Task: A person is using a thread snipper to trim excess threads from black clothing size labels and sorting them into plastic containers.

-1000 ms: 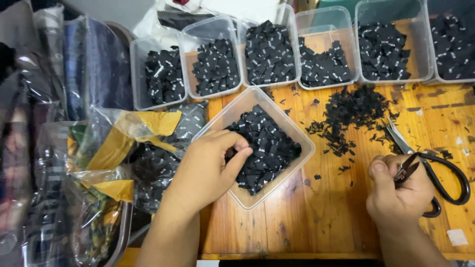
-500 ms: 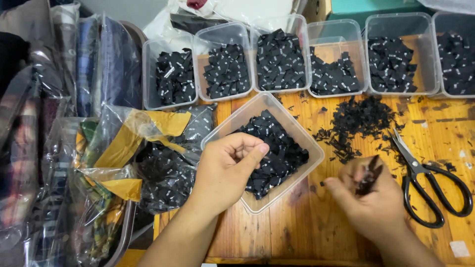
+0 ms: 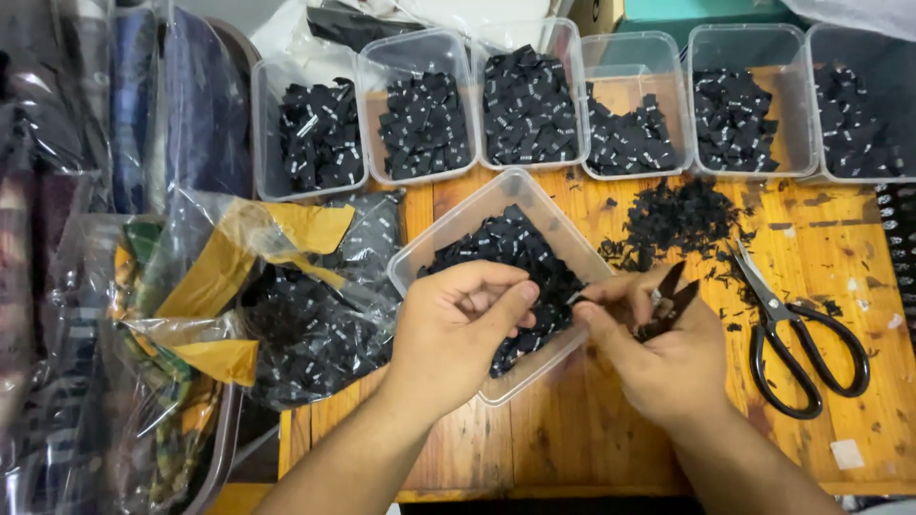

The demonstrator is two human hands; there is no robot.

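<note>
Left hand (image 3: pixel 458 329) pinches a small black label (image 3: pixel 572 298) over the clear tub (image 3: pixel 420 253); right hand (image 3: pixel 658 348) grips small snips (image 3: pixel 668 303) — apparently touching it — near the worktop's (image 3: pixel 572 439) front edge.

Six clear plastic tubs (image 3: pixel 744 57) in back row, each holding black labels. One more tub (image 3: pixel 448 243) in front, seven total. One black-handled scissors (image 3: pixel 797 339). One small snips (image 3: pixel 668 303). One loose scrap pile (image 3: pixel 682 215). Two hands.
</note>
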